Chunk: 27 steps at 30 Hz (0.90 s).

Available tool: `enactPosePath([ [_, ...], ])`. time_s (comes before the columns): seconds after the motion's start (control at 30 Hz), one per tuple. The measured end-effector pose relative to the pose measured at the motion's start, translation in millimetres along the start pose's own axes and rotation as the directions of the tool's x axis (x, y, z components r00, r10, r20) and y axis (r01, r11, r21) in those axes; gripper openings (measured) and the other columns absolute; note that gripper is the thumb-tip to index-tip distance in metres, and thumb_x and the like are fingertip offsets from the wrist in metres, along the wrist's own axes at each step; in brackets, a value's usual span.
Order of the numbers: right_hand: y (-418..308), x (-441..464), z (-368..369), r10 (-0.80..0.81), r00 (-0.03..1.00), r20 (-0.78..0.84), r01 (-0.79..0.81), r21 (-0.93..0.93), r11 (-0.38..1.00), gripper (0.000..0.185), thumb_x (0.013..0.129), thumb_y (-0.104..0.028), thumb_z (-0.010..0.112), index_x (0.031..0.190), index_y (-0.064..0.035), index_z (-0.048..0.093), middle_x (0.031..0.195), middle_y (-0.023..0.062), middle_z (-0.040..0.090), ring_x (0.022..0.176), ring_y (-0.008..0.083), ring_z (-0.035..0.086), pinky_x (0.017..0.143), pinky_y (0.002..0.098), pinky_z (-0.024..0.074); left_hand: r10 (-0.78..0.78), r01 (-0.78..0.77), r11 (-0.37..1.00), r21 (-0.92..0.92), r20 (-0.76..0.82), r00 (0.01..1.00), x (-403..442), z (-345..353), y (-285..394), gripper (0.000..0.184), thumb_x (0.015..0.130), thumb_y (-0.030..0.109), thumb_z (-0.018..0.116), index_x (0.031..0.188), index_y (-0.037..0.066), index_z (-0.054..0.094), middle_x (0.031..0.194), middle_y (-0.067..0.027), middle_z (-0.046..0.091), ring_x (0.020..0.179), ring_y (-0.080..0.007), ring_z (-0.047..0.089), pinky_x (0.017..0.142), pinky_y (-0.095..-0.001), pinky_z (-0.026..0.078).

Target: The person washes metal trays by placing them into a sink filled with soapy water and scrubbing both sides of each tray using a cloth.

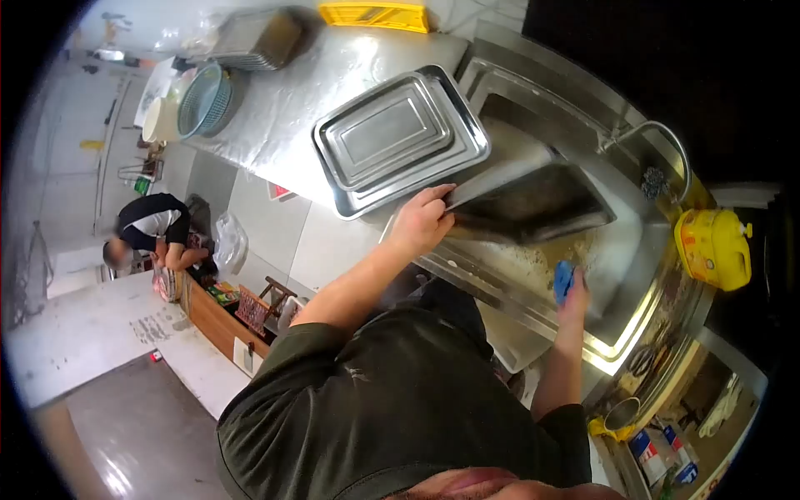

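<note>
My left hand [421,221] pinches the near-left edge of a dark metal tray [537,204], which is tilted over the sink [617,321]. A blue sponge or cloth [563,282] is in my right hand [575,298], above the basin and apart from the tray. Shallow, cloudy water with brown bits shows in the sink beneath. Just left of the sink, shiny steel trays [387,133] lie stacked on the metal counter, close to my left hand. The underside of the dark tray is hidden.
A curved faucet [667,133] and a yellow jug [712,248] stand at the right. Another person [154,225] bends over at the far left. Baskets [204,102], more stacked trays [254,40] and a yellow rack [373,16] are at the counter's back.
</note>
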State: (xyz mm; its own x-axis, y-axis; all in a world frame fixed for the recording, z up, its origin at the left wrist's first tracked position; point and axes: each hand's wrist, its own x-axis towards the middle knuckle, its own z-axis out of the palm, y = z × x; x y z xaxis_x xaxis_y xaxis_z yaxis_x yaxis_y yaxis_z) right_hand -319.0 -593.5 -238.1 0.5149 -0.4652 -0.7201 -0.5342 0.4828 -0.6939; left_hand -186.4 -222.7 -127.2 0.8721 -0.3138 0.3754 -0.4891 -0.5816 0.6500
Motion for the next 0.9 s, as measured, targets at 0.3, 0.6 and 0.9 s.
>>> enactPosePath([
  [0.3, 22.0, -1.5, -31.2, -0.117, 0.987, 0.106, 0.074, 0.343, 0.936, 0.036, 0.094, -0.049, 0.048, 0.106, -0.0172, 0.060, 0.089, -0.0011, 0.063, 0.076, 0.0154, 0.057, 0.056, 0.0298, 0.0424, -0.848, 0.759, 0.442, -0.479, 0.053, 0.528, -47.4, -39.6, -120.6, 0.027, 0.088, 0.023, 0.057, 0.080, -0.002, 0.057, 0.061, -0.0109, 0.055, 0.058, -0.0211, 0.052, 0.056, -0.0389, 0.043],
  [0.6, -5.2, -115.4, 96.4, -0.187, 0.979, -0.079, 0.201, 0.523, 0.828, 0.034, 0.098, -0.026, 0.050, 0.123, -0.0042, 0.054, 0.117, 0.0109, 0.059, 0.105, 0.0279, 0.057, 0.095, 0.0474, 0.0455, -0.861, 0.842, 0.467, -0.271, 0.080, 0.503, -52.8, -130.7, -194.1, 0.046, 0.088, 0.038, 0.057, 0.080, -0.007, 0.060, 0.076, -0.0279, 0.061, 0.076, -0.0457, 0.059, 0.070, -0.0488, 0.045],
  [0.9, -60.8, -134.9, 191.3, -0.505, 0.835, -0.219, 0.502, -0.076, 0.862, 0.052, 0.097, -0.032, 0.054, 0.131, 0.0056, 0.046, 0.131, 0.0138, 0.051, 0.114, 0.0241, 0.050, 0.101, 0.0371, 0.0378, -0.735, 0.747, 0.656, 0.106, 0.313, 0.601, -57.9, -183.2, -224.4, 0.058, 0.086, 0.053, 0.055, 0.085, -0.004, 0.066, 0.075, -0.0243, 0.065, 0.079, -0.0375, 0.065, 0.074, -0.0441, 0.050],
])
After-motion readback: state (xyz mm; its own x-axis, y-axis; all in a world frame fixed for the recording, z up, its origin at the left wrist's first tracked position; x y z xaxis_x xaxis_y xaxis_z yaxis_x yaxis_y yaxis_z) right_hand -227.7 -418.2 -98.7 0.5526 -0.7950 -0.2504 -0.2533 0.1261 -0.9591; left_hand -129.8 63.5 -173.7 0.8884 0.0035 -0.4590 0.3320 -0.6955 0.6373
